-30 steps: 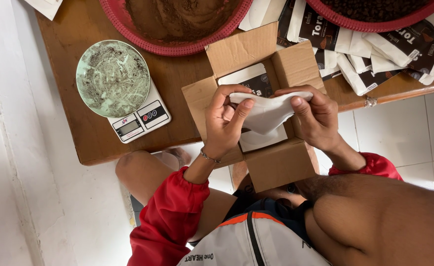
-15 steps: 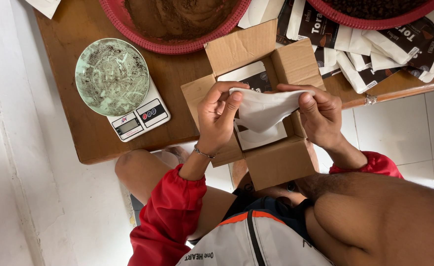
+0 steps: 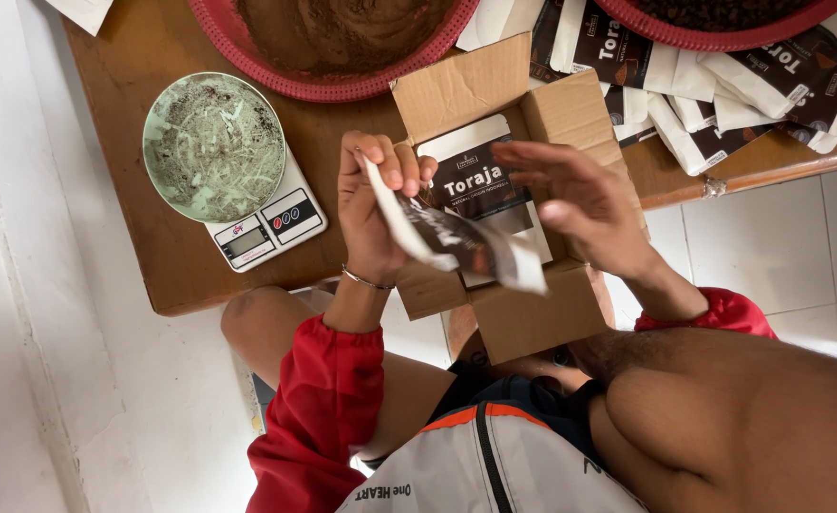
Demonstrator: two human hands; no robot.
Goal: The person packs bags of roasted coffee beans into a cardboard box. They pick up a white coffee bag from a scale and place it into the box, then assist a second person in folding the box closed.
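Head view: left hand (image 3: 376, 204) pinches a flat pouch (image 3: 456, 242) above the cardboard box (image 3: 523, 318), right hand (image 3: 580, 204) fingers spread wide, empty; one-handed pinch could slip.

Our box (image 3: 532, 323) at worktop (image 3: 143, 47) edge; scale (image 3: 266, 223) at nine o'clock, bowl (image 3: 214, 142) on it; pouches (image 3: 722, 114) at two o'clock.

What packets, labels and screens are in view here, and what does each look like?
Pouch: in left hand, flat, white with dark label.
Pouch in box: inside open cardboard box, white, dark label.
Pouch pile: table's right end, white and dark.
Kitchen scale: white, small grey screen, under a green bowl.
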